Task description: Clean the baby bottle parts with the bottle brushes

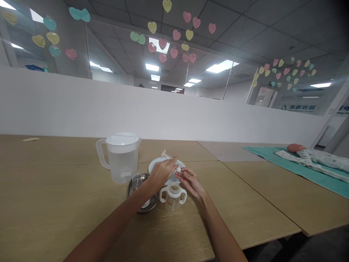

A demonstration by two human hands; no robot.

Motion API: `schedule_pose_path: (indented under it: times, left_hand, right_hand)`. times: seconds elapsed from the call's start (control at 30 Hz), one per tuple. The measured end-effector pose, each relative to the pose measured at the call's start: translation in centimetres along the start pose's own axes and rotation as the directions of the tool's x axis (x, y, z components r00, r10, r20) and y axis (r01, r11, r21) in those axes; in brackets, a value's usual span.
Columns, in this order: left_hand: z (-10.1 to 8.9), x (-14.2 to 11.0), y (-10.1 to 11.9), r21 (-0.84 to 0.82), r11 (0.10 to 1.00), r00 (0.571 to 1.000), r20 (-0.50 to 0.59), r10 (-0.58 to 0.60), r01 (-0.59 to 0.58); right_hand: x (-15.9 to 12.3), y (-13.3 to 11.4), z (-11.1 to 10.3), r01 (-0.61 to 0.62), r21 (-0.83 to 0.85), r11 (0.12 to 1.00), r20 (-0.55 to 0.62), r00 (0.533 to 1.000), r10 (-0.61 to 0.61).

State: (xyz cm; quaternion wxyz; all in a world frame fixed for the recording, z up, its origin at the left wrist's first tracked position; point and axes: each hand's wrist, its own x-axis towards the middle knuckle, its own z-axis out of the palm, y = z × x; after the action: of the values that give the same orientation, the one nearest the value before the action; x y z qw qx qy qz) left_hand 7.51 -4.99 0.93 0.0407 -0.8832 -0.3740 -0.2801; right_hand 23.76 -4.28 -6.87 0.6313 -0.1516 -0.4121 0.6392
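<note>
Above a pale plate, my two hands meet at a small white piece whose exact kind I cannot make out. My left hand is closed, its fingertips at the left side of the piece. From the right, my right hand pinches it between thumb and fingers. A thin whitish part sticks up beyond my left hand, partly hidden by it. Just below my hands stands a clear baby bottle with two white handles and an open top.
Left of the bottle, a round metal tray carries a clear cap and a white ring-like part. A lidded clear pitcher stands behind it. At far right, a doll-like figure in patterned cloth lies on a green towel.
</note>
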Motion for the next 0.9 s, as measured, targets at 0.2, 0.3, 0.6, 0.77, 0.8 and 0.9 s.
schedule_pose_path:
  times: [0.2,0.3,0.6,0.77,0.8,0.9]
  left_hand:
    - [-0.1,0.1,0.3,0.088,0.996,0.998,0.056,-0.036,0.031]
    - [-0.1,0.1,0.4,0.166,0.985,0.997,0.055,-0.047,0.037]
    - [-0.4,-0.2,1.5,0.244,0.969,0.997,0.071,0.021,-0.038]
    - [0.3,0.1,1.1,-0.170,0.984,0.991,-0.111,-0.069,0.050]
    - [0.4,0.2,0.9,-0.291,0.954,0.984,-0.137,-0.118,0.074]
    - [0.3,0.7,0.3,-0.651,0.745,0.938,-0.150,-0.314,0.145]
  right_hand:
    - [0.3,0.5,-0.4,0.009,-0.027,1.000,-0.030,1.000,-0.010]
    - [0.4,0.5,-0.7,0.030,-0.024,0.999,-0.041,0.999,-0.031]
    - [0.6,0.4,-1.2,0.079,-0.060,0.995,-0.048,0.995,-0.082]
    - [0.4,0.3,-0.9,0.097,-0.119,0.988,-0.055,0.993,-0.104]
    - [0.4,0.3,-0.8,0.099,-0.131,0.986,-0.052,0.993,-0.106]
    - [0.3,0.3,-0.5,0.102,-0.156,0.982,-0.035,0.993,-0.109]
